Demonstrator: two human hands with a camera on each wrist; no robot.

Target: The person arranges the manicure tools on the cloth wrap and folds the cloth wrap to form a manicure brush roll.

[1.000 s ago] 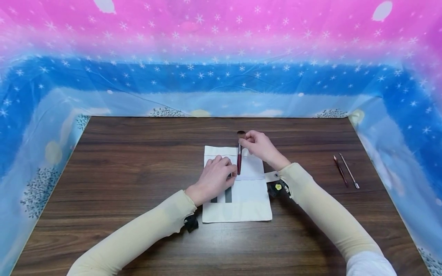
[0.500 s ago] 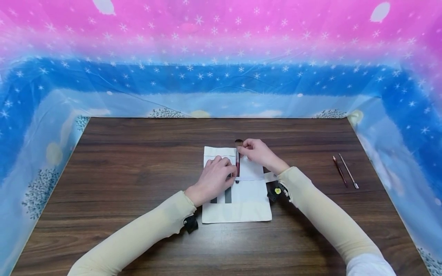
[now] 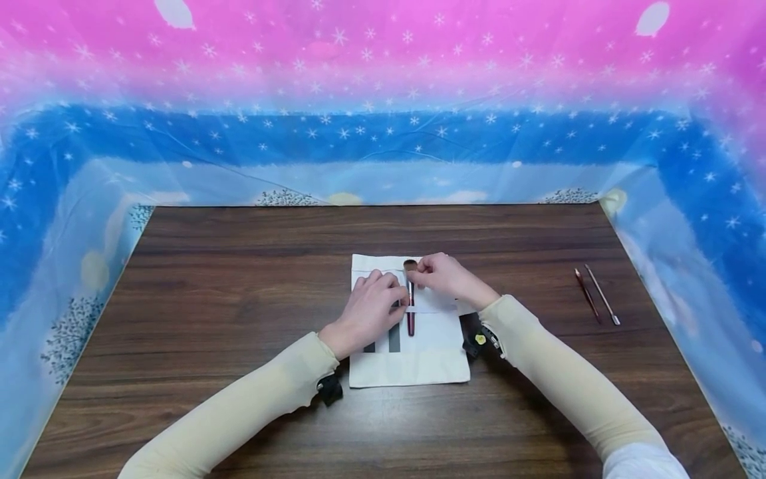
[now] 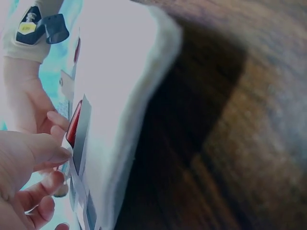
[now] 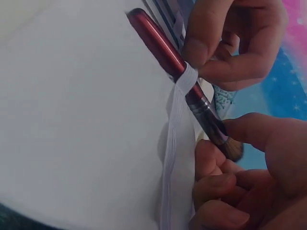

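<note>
A white fabric brush roll (image 3: pixel 413 370) lies unfolded on the table. Across it runs a white elastic band (image 5: pixel 172 124). My right hand (image 3: pixel 449 277) pinches a makeup brush (image 5: pixel 158 45) by its silver ferrule, just below the brown bristles. The brush's dark red handle passes under the elastic and points toward me over the white cloth. With thumb and fingers, my left hand (image 3: pixel 372 309) pinches the elastic right beside the handle. Two dark strips (image 3: pixel 394 339) show on the roll, partly hidden beneath my left hand.
A thin reddish-brown tool (image 3: pixel 588 296) and a slim silver tool with a flat end (image 3: pixel 602 294) lie side by side on the right of the wooden table (image 3: pixel 239 279). A snowflake-patterned cloth (image 3: pixel 359 140) hangs around the table's back and sides.
My right hand has drawn the brush toward me, so its handle has slid under the elastic and out past it. My left hand has stayed in place.
</note>
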